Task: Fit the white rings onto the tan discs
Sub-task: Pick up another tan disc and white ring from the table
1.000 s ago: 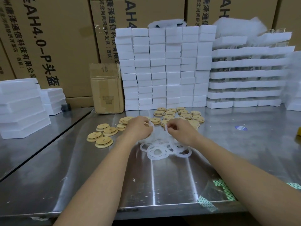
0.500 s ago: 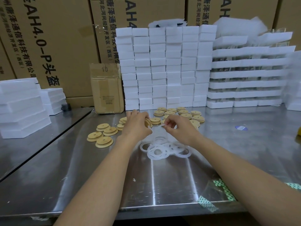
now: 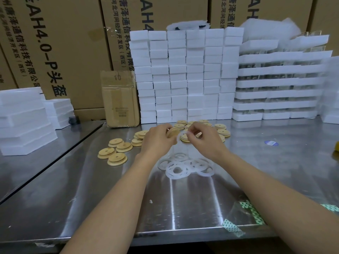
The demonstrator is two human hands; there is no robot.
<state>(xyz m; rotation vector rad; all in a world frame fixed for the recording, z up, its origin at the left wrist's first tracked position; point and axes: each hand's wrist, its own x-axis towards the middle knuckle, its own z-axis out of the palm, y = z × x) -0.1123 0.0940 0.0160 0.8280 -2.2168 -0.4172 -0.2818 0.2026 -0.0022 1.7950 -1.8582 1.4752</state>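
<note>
Gripping tan disc (image 3: 172, 132) in left hand (image 3: 157, 142), tilted up off the table (image 3: 183, 208) so the rim faces right. Pinching white ring (image 3: 178, 138) in right hand (image 3: 203, 142) at disc edge, directly above ring pile (image 3: 183, 166) for short reach.

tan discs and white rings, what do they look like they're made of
Tan discs: probably wood or bamboo; matte pale tan faces with a raised step and a centre hole, no shine. White rings: likely silicone or soft rubber; thin, milky and translucent, the table shows faintly through them. Neither can be confirmed by look alone.
</note>
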